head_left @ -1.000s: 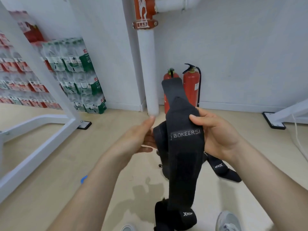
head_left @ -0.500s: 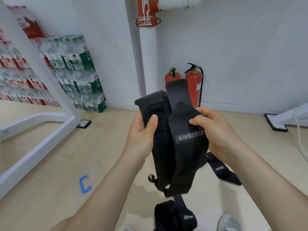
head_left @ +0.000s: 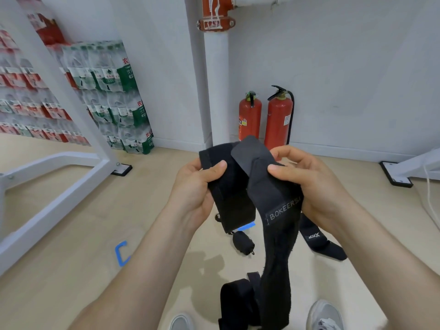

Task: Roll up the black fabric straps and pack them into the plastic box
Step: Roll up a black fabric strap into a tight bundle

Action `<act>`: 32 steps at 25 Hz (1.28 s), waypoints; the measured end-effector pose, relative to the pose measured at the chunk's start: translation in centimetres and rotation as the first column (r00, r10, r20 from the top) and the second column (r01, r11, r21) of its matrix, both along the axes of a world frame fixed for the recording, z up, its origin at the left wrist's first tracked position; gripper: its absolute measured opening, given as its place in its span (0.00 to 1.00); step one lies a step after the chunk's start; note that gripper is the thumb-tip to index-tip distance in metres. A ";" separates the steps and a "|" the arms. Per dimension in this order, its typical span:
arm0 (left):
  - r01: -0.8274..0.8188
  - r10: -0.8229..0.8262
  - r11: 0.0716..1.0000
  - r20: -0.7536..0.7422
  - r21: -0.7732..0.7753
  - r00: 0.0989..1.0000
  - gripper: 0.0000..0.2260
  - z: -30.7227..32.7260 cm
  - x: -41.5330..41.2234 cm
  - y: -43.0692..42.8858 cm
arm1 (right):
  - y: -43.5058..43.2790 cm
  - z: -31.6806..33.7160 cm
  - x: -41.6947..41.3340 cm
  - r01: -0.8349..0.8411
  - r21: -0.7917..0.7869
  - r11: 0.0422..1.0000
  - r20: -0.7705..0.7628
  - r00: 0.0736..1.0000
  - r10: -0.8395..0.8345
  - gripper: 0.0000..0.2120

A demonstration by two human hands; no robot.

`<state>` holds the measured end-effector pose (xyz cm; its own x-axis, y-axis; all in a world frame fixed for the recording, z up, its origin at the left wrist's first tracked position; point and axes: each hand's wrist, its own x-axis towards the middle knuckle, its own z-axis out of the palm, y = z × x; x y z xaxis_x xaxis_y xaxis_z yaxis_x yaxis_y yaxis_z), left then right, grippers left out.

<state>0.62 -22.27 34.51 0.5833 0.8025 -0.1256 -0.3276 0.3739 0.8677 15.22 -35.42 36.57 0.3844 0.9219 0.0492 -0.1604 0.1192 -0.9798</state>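
Observation:
I hold two black fabric straps up in front of me. My left hand (head_left: 195, 189) grips a short folded black strap (head_left: 231, 194), thumb on its front. My right hand (head_left: 307, 179) pinches the top of a long black strap (head_left: 278, 234) marked BOKEERSI, which hangs down to the floor. A small rolled strap (head_left: 242, 242) lies on the floor below my hands. Another black strap (head_left: 319, 241) with a white logo lies to the right, and more black strap (head_left: 238, 303) sits by my feet. No plastic box is in view.
Two red fire extinguishers (head_left: 264, 117) stand by a white pipe (head_left: 216, 86) at the wall. Stacked bottled-water packs (head_left: 114, 96) fill the left corner. A white metal frame (head_left: 54, 177) crosses the left, another frame foot (head_left: 395, 175) sits right. Blue tape (head_left: 121, 253) marks the floor. My shoes (head_left: 323, 315) show below.
My hands lowered a little and the long strap dropped, its tail now hanging straight to the floor. The short strap in my left hand stays folded beside it.

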 end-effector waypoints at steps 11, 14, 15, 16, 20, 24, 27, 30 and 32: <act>-0.159 0.163 0.986 -0.096 0.047 0.982 0.13 -0.6 0.9 0.6 | 0.7 -0.3 -0.3 0.044 0.061 0.997 -0.147 0.989 -0.034 0.04; -0.061 0.061 0.998 -0.021 0.002 0.998 0.13 -0.1 1.3 -0.1 | 1.8 -1.4 -1.7 0.029 -0.080 0.996 0.072 0.997 -0.023 0.05; -0.043 0.043 0.999 -0.010 0.007 0.999 0.13 0.0 1.3 -0.3 | 2.1 -1.6 -2.0 0.039 -0.101 0.994 0.106 0.994 -0.028 0.05; -0.034 0.034 0.999 -0.002 0.016 0.999 0.13 0.0 1.4 -0.4 | 2.3 -1.8 -2.2 0.056 -0.111 0.992 0.134 0.990 -0.041 0.06; -0.029 0.029 0.999 0.003 0.033 1.000 0.13 0.1 1.4 -0.4 | 2.7 -2.1 -2.9 0.139 -0.120 0.983 0.179 0.977 -0.116 0.08; -0.024 0.026 0.997 -0.022 0.078 0.999 0.13 0.1 1.2 -0.4 | 3.2 -2.3 -3.3 0.237 -0.175 0.956 0.186 0.961 -0.204 0.12; -0.008 0.012 0.994 -0.035 0.110 0.999 0.12 0.2 1.0 -0.7 | 3.4 -2.3 -3.6 0.312 -0.167 0.935 0.278 0.925 -0.259 0.13; 0.006 -0.001 0.993 -0.041 0.121 0.999 0.12 0.3 0.9 -0.9 | 3.5 -2.3 -3.7 0.365 -0.163 0.917 0.325 0.897 -0.300 0.10; 0.015 -0.009 0.991 -0.044 0.130 0.999 0.13 0.2 1.0 -0.9 | 3.5 -2.4 -3.8 0.400 -0.162 0.902 0.358 0.876 -0.323 0.10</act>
<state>1.60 -23.15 34.74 0.5895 0.8065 -0.0460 -0.2844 0.2604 0.9227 11.44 -31.88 34.17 0.6917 0.7215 0.0332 0.1725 -0.1203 -0.9776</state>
